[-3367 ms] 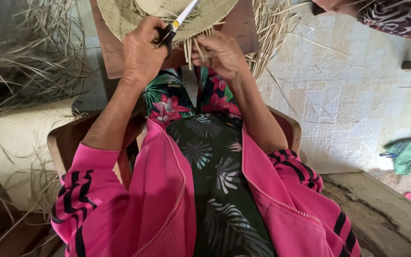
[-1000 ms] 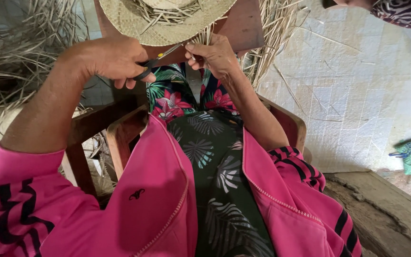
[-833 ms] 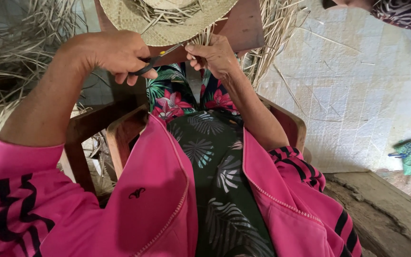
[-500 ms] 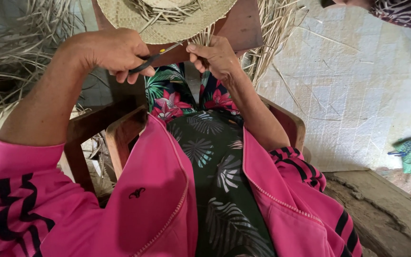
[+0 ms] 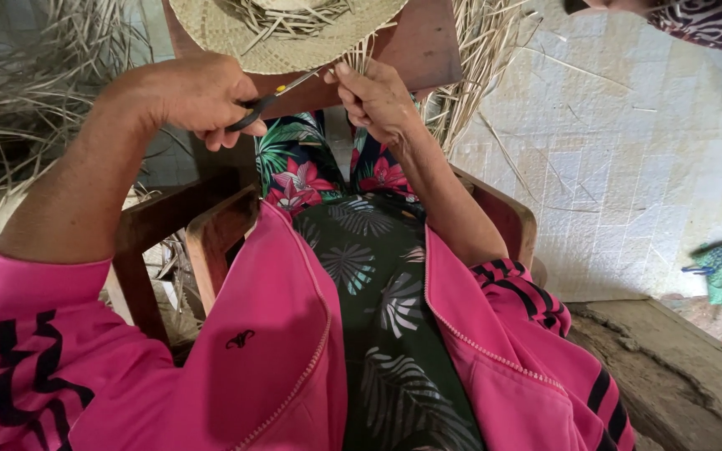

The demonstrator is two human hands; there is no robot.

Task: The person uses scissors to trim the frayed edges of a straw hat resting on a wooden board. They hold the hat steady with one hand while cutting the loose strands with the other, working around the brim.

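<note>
Lap: I see my pink jacket [image 5: 277, 367] open over a dark leaf-print dress [image 5: 378, 292], nearest the camera.
Chair: a wooden arm [image 5: 211, 242] shows on each side of me.
Left hand [image 5: 198, 92]: its grip is closed around the dark handles of the scissors [image 5: 269, 96], blades pointing right.
Right hand [image 5: 378, 100]: fingers pinched on loose straw ends [image 5: 359, 57] hanging from the brim, just beside the scissor tips.
Straw hat [image 5: 286, 33]: brim-up on the brown wooden surface [image 5: 428, 50] beyond my knees.
Far: piled dry straw [image 5: 35, 92] on the left, pale tiled floor [image 5: 628, 167] on the right.
</note>
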